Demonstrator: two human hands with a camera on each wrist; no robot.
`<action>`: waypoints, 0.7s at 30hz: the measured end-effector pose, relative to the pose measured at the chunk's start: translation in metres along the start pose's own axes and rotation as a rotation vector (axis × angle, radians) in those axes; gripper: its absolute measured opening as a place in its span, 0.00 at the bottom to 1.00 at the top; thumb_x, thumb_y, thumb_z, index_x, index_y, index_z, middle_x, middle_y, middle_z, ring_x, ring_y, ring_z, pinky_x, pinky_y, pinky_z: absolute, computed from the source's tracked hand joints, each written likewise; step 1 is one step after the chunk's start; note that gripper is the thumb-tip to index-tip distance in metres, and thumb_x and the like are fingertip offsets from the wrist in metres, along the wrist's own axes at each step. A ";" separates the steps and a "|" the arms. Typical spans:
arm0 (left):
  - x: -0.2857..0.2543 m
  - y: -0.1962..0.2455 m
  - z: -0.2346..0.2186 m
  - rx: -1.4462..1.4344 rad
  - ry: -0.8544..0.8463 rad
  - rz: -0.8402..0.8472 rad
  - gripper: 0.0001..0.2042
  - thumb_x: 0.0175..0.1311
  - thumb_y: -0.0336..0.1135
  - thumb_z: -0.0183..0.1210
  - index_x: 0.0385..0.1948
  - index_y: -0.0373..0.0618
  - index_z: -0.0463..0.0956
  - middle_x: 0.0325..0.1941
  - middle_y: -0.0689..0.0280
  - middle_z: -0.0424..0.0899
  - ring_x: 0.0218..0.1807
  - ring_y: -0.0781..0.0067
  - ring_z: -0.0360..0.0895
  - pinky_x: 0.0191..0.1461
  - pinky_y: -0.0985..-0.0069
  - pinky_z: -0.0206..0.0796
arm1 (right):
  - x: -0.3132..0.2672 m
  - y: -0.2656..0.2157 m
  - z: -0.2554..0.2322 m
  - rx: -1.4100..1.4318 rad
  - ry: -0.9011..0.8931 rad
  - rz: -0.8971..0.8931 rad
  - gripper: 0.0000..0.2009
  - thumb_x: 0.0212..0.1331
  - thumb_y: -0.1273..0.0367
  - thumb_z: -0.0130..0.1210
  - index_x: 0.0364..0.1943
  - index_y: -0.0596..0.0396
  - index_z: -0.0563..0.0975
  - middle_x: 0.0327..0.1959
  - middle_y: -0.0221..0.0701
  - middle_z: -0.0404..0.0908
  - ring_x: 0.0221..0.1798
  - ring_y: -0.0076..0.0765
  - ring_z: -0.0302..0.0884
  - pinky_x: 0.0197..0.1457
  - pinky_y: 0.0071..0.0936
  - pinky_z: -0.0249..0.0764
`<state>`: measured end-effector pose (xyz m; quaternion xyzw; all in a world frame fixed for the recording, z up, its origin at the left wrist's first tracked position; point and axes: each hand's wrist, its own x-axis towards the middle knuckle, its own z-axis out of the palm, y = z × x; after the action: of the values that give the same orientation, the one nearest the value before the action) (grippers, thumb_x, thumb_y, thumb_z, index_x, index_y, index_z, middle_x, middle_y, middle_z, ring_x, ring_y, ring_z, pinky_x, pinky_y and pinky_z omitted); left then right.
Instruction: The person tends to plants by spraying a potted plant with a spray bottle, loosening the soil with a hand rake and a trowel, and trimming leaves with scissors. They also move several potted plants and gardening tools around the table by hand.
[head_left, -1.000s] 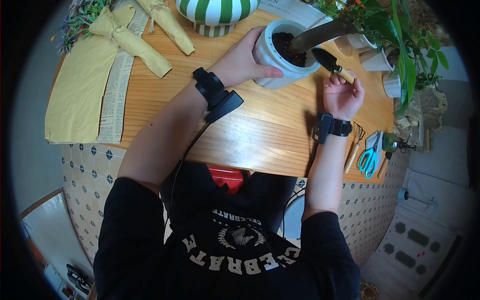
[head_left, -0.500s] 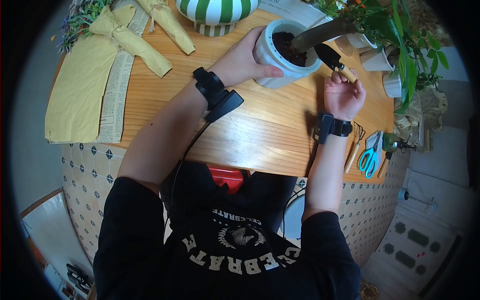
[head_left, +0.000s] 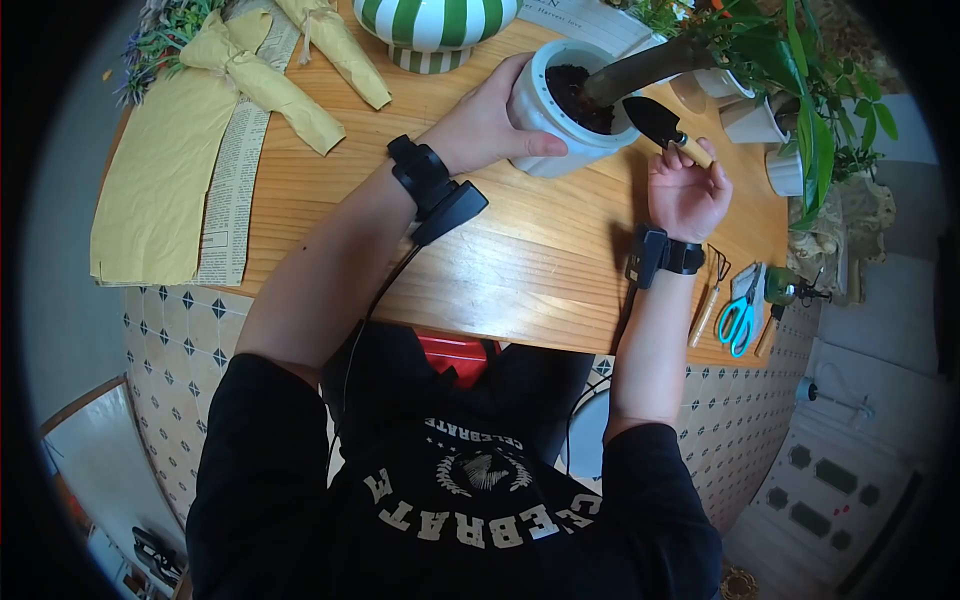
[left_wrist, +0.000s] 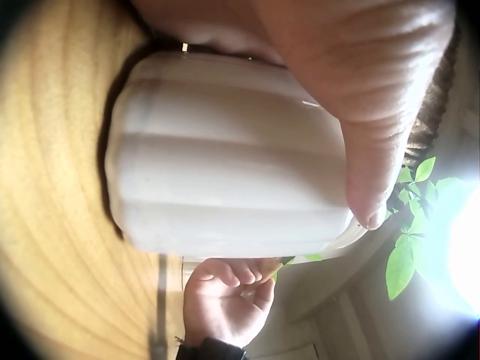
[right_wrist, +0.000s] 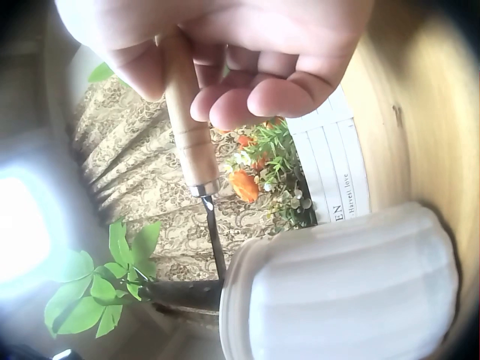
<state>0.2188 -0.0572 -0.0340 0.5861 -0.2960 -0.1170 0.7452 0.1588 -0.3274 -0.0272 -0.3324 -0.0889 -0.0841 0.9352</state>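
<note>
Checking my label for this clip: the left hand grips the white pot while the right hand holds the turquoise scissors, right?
No: the head view shows the right hand holding the trowel by its wooden handle; the turquoise scissors lie untouched. The left hand does grip the white pot.

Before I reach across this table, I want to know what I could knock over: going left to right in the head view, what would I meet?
Yellow paper sheet → green-and-white striped footed object → white flowerpot → black-bladed trowel → three-pronged hand rake → teal-handled scissors
</note>
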 end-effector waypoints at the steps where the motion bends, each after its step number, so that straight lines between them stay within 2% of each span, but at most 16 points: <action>1: 0.000 -0.001 -0.001 -0.001 -0.002 0.002 0.50 0.40 0.43 0.75 0.64 0.38 0.50 0.62 0.56 0.65 0.65 0.65 0.61 0.68 0.68 0.54 | 0.000 0.000 0.001 0.003 0.001 -0.007 0.16 0.52 0.61 0.51 0.41 0.56 0.74 0.29 0.32 0.70 0.34 0.34 0.64 0.40 0.31 0.62; 10: 0.001 -0.005 -0.002 0.021 -0.016 0.004 0.50 0.40 0.42 0.74 0.65 0.38 0.48 0.62 0.56 0.64 0.66 0.64 0.60 0.69 0.68 0.53 | -0.001 0.000 0.001 -0.046 -0.011 -0.015 0.16 0.53 0.61 0.50 0.42 0.56 0.74 0.29 0.31 0.70 0.34 0.34 0.65 0.40 0.31 0.62; 13: 0.001 -0.004 -0.002 -0.012 -0.033 -0.024 0.54 0.37 0.41 0.75 0.66 0.39 0.45 0.65 0.60 0.61 0.68 0.69 0.55 0.71 0.70 0.46 | -0.002 0.001 0.003 -0.084 -0.033 0.007 0.16 0.55 0.61 0.50 0.42 0.56 0.74 0.29 0.31 0.71 0.34 0.33 0.65 0.40 0.31 0.62; 16: 0.000 -0.006 -0.003 0.071 -0.034 0.021 0.51 0.41 0.39 0.73 0.66 0.41 0.44 0.65 0.56 0.61 0.68 0.64 0.57 0.70 0.68 0.51 | -0.002 0.002 0.006 -0.074 -0.014 -0.004 0.16 0.56 0.60 0.49 0.42 0.56 0.75 0.29 0.31 0.70 0.34 0.33 0.65 0.40 0.31 0.61; 19: 0.000 -0.005 -0.003 0.108 -0.037 0.034 0.52 0.42 0.38 0.73 0.67 0.42 0.42 0.65 0.56 0.60 0.68 0.64 0.57 0.70 0.67 0.51 | -0.001 -0.001 0.001 0.006 -0.025 -0.008 0.16 0.56 0.59 0.49 0.42 0.56 0.75 0.29 0.31 0.70 0.33 0.33 0.64 0.40 0.31 0.61; 21: -0.001 -0.002 -0.003 0.076 -0.047 0.012 0.51 0.42 0.35 0.72 0.67 0.41 0.42 0.66 0.58 0.58 0.69 0.67 0.54 0.71 0.68 0.46 | -0.002 -0.002 0.001 0.012 -0.021 -0.015 0.16 0.57 0.59 0.49 0.41 0.56 0.75 0.29 0.31 0.70 0.33 0.33 0.64 0.40 0.31 0.61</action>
<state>0.2198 -0.0547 -0.0367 0.6094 -0.3211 -0.1148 0.7158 0.1566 -0.3283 -0.0253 -0.3269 -0.1018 -0.0871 0.9355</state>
